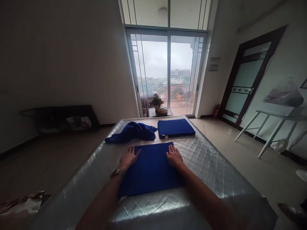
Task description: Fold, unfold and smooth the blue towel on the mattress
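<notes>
A folded blue cloth (151,171) lies flat on the silvery quilted mattress (206,169) in front of me. My left hand (129,157) rests on its far left edge, fingers stretched out and thumb spread onto the fabric. Opposite it, my right hand (174,155) lies flat on the far right edge with its fingers extended. Just beyond, a crumpled blue cloth (134,131) sits to the left. To the right of that is a neat stack of folded blue cloths (176,126), with a small white tag showing at its front.
Past the mattress, a small table (151,112) holds a potted plant (156,100) before sliding glass doors (168,73). A white stool (271,127) with a plastic bag (285,92) stands right. A dark low piece of furniture (64,116) is at the left wall.
</notes>
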Demonstrator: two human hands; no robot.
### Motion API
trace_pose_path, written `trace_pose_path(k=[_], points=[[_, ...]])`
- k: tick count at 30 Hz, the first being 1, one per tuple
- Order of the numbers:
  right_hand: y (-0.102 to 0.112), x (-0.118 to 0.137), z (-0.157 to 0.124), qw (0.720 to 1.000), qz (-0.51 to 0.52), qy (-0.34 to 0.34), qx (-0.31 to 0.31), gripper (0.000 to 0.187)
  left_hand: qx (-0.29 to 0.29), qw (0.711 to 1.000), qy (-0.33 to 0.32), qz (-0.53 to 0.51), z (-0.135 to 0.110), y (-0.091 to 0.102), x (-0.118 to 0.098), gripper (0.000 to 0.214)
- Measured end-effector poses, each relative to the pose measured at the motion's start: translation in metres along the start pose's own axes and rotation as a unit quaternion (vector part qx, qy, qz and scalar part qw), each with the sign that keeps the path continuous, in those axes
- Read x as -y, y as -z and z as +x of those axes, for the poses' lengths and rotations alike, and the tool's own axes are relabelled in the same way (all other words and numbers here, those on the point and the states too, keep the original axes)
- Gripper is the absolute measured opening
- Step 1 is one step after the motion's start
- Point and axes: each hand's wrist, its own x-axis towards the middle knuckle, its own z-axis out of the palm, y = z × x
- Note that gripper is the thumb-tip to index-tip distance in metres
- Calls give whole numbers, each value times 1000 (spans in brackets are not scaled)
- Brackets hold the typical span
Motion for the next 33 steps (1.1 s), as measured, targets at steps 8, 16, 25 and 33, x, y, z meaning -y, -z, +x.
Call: trace_pose_path(k=[8,16,25,33], points=[[0,0,-2,1000,3,1,-11,62,-2,985,-164,-59,-8,10,-109,84],[-1,-4,-2,1000,-5,22,-8,63,37,965,-236,-110,-37,-6,-167,79],[0,0,0,1000,3,6,-14,63,11,998,-47,-47,-53,-10,13,86],[19,8,-37,997,-45,43,-52,60,-28,997,-43,-51,-68,-11,23,86]])
